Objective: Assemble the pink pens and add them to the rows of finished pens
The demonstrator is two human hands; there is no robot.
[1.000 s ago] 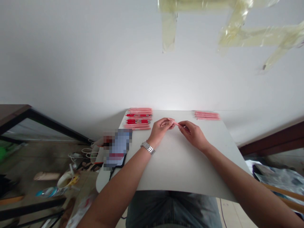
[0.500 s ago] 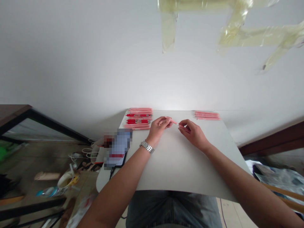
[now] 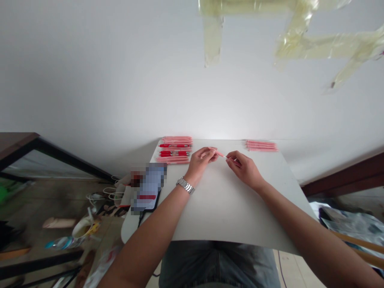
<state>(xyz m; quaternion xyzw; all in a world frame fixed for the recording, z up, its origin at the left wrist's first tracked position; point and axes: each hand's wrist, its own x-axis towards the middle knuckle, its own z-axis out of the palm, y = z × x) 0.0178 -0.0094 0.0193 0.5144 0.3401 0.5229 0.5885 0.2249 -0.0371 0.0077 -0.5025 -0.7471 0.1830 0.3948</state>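
Note:
Over the middle of the white table, my left hand [image 3: 205,157] is closed on one pink part of a pen [image 3: 219,153]. Opposite it, my right hand [image 3: 241,166] pinches the pen's other pink part [image 3: 237,163], largely covered by the fingers. A thin whitish piece [image 3: 225,157], which looks like the refill, shows in the gap between the two parts. Left of my hands, several pink pens [image 3: 177,139] lie in rows, with red pens [image 3: 175,153] among them. On the far right side lies another row of pink pens [image 3: 262,145].
A blurred-out phone [image 3: 149,188] with a cable lies at the left edge of the white table [image 3: 228,216]. The wall [image 3: 135,80] rises directly behind. A dark-framed table [image 3: 21,140] stands to the left, and a plastic bottle [image 3: 61,242] is on the floor.
The right hand has shifted very slightly right, and a little more of the whitish piece shows between the pen's parts. The left hand stays in place.

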